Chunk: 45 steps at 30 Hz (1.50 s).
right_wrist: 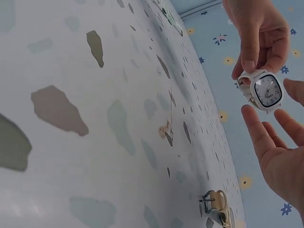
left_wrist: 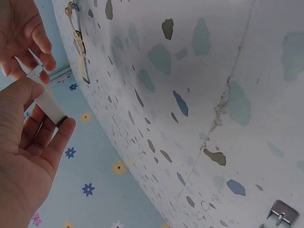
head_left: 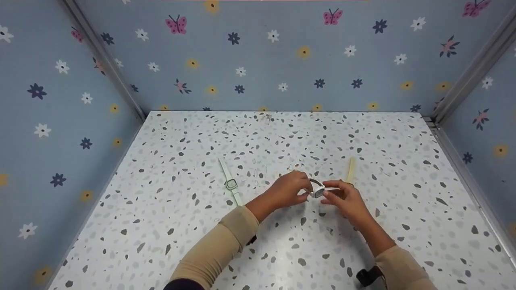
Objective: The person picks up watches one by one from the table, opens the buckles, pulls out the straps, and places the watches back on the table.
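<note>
White plastic-looking case, white strap: we identify this unit as the white watch (head_left: 319, 192), raised above the tabletop (head_left: 282, 225) at the 4 o'clock side of the head view's centre. The left hand (head_left: 288, 188) approaches the watch from 9 o'clock and pinches the strap, thumb on one side and fingers on the other; we confirm this grip in the left wrist view. The right hand (head_left: 346, 201) is positioned at the 3 o'clock side of the case. Its fingers and thumb are spread around the case edge; we cannot tell whether every fingertip makes contact. In the right wrist view, we observe the dial (right_wrist: 269, 90) facing the camera, with a dark ring around its pale face.

We locate two further items on the speckled surface. A pale green watch (head_left: 231, 184) lies at 9 o'clock from the white watch, its strap extended. A yellow strap (head_left: 351, 169) lies at 2 o'clock, its near end partly hidden behind the right hand.

Beige sleeves (head_left: 219, 241) cover both forearms, and a black device (head_left: 366, 277) is at the right wrist, near 5 o'clock. We note a blue flowered wall (head_left: 258, 52) at 12 o'clock.
</note>
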Motion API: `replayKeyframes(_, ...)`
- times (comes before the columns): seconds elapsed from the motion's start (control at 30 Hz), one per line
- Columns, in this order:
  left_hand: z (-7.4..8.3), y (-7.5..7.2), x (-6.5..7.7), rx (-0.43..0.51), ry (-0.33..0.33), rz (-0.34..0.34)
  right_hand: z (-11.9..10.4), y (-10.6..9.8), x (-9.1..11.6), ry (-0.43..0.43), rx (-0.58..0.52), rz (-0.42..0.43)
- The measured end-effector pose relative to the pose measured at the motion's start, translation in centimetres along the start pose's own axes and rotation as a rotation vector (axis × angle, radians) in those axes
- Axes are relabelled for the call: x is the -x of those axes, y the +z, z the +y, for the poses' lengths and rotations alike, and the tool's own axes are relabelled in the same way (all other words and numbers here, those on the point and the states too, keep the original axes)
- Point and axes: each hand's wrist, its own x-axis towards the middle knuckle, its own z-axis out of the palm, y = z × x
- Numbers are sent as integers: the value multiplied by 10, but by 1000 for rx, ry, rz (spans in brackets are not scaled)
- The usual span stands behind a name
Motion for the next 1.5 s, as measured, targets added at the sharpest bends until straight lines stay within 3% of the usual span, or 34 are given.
replayKeyframes(0.27, 6, 1, 4, -117, 94, 86, -1, 9, 0, 119, -149, 47)
replayKeyframes(0.5, 7, 4, 1, -274, 206, 229, -6, 12, 0, 125, -275, 71)
replayKeyframes(0.67, 8, 4, 1, -265, 243, 290, -8, 15, 1, 111, -409, 98)
replayKeyframes(0.83, 11, 0, 5, -139, 230, 311, -7, 18, 2, 100, -487, 127)
replayKeyframes(1.0, 13, -3, 10, 38, 163, 320, -6, 17, 3, 99, -473, 135)
replayKeyframes(1.13, 13, -6, 13, 130, 60, 352, -6, 16, 3, 96, -468, 139)
replayKeyframes(1.37, 11, -6, 18, 432, -212, 424, -5, 17, 5, 83, -430, 127)
replayKeyframes(1.5, 9, -6, 18, 593, -382, 453, -6, 17, 6, 116, -361, 124)
